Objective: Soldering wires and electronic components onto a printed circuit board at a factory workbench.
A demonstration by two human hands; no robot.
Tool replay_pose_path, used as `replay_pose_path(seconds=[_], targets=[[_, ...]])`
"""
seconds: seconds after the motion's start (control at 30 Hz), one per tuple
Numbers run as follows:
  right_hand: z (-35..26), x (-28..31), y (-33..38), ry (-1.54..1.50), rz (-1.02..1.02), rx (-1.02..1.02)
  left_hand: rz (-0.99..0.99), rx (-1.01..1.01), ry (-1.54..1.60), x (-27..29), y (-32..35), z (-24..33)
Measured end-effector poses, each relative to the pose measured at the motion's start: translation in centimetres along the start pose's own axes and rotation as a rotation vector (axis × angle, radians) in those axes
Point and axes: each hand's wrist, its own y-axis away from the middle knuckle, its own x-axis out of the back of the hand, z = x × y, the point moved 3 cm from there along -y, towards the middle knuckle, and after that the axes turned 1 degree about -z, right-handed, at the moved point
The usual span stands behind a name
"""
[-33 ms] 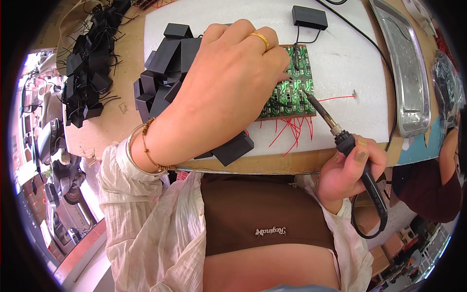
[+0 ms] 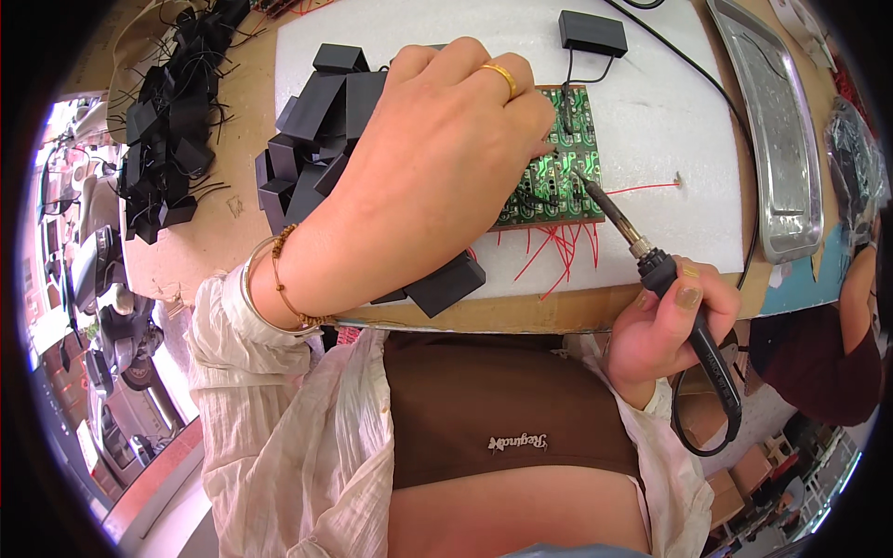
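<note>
My right hand (image 2: 674,321) is closed around the black handle of a soldering iron (image 2: 659,270). The iron slants up and left, its tip at the green circuit board (image 2: 593,200); whether it touches is too fine to tell. From the left, my left hand (image 2: 465,121) reaches over the board's left part, fingers bent down in a pinch. Its fingertips are mostly hidden, and so is whatever they hold. Thin red wires (image 2: 558,246) stick out along the board's near edge. A black box (image 2: 593,33) is joined to the board's far side by two black leads.
Black boxes (image 2: 312,107) lie piled beside my left forearm, with another heap (image 2: 172,130) at the far left. White foam (image 2: 679,121) lies under the board. A metal tray (image 2: 786,177) and the black cable (image 2: 693,60) are at right. Another person's arm (image 2: 858,288) shows at the right edge.
</note>
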Motion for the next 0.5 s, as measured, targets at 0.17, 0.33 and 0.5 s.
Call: replay_pose_path(seconds=[0.17,0.33,0.5], targets=[[-0.2,-0.12,0.02,-0.045,-0.051,-0.028,-0.033,-0.018,0.001,-0.07,0.05,-0.01],[-0.35,-0.39,-0.06,-0.005,-0.096,-0.045,-0.041,-0.021,0.028,-0.09,0.07,-0.09],[-0.37,-0.49,-0.13,-0.004,-0.118,-0.033,-0.046,-0.02,0.028,-0.18,0.14,-0.09]])
